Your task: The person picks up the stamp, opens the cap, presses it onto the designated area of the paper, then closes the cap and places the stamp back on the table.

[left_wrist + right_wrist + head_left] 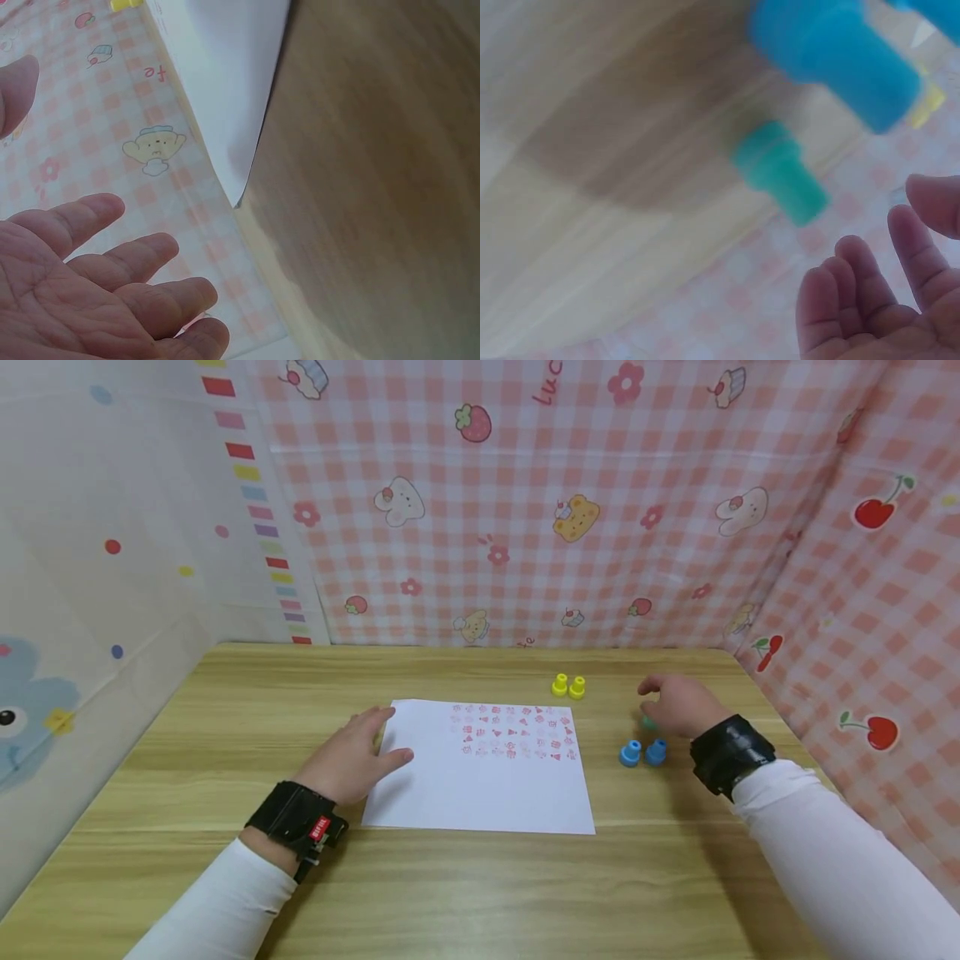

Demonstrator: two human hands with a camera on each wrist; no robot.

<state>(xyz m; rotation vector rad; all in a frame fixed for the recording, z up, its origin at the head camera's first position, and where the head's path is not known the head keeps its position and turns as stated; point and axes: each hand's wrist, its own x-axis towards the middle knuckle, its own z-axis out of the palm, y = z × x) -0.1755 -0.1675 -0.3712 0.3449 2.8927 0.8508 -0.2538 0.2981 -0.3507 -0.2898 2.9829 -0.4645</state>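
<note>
A white sheet of paper (480,795) lies on the table, with rows of small red and pink stamped pictures across its upper right. My left hand (348,764) hovers over the paper's left edge, fingers spread and holding nothing. At the right, my right hand (681,703) is above a green toy stamp (780,171), apart from it in the right wrist view, with loosely bent fingers and nothing in them. In the head view that hand partly covers the green stamp. Two blue stamps, one left (630,753) and one right (656,752), stand nearby.
Two yellow stamps (567,690) stand beyond the paper's upper right corner. The wood-grain table (465,893) ends at a pink checked cloth backdrop (450,552). Similar cloth (900,610) hangs along the right side, and a white printed cloth (150,510) along the left.
</note>
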